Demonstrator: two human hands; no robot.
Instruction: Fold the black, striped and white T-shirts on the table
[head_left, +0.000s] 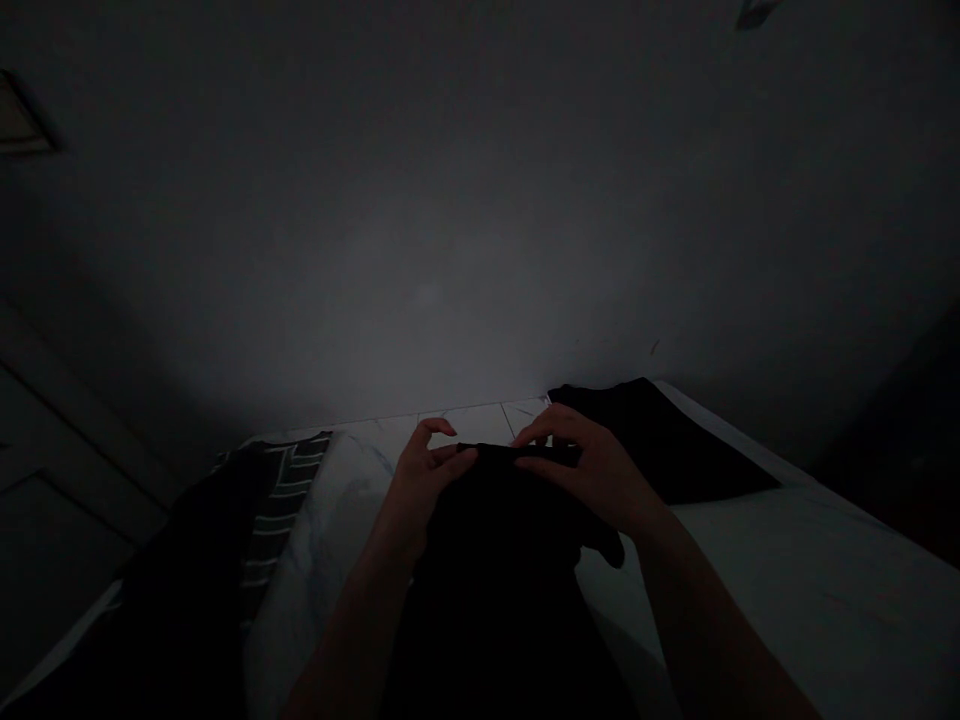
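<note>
A black cloth garment (pixel 510 580) hangs from both hands in the middle of the head view; its exact kind is too dark to tell. My left hand (pixel 431 470) pinches its top edge at the left corner, thumb on the near side and index finger raised. On the right, my right hand (pixel 577 460) grips the same edge between thumb and fingers. A small flap of the black cloth sticks out below the right wrist. Behind and under the garment lies a pale marble-patterned surface (pixel 360 480).
Dark cloth with a striped piece (pixel 281 510) lies along the left side. Another black cloth (pixel 660 440) lies flat at the back right. A grey wall (pixel 465 220) rises behind the surface. A framed item (pixel 22 120) shows at upper left. The light is dim.
</note>
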